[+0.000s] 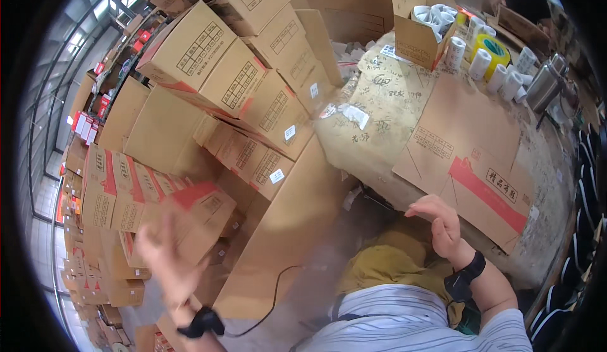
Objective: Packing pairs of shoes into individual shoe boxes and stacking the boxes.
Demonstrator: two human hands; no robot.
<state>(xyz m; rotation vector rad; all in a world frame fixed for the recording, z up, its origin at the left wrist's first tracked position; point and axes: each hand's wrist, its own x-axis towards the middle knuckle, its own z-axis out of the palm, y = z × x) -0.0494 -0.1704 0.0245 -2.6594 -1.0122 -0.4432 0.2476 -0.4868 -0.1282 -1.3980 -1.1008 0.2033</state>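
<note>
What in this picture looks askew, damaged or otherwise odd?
The stacked cartons lean at mixed angles instead of sitting square. A flattened carton lies on the scribbled-over table. The left hand is motion-blurred; the right hand rests empty by the table's edge.

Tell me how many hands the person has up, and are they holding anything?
2, both empty. The left hand is blurred, raised before the stacked cardboard boxes. The right hand hovers by the flattened box at the table edge.

Brown cartons (208, 67) with red stripes, yellow tape roll (492, 48), white paper rolls (456, 51), striped shirt (404, 320).
</note>
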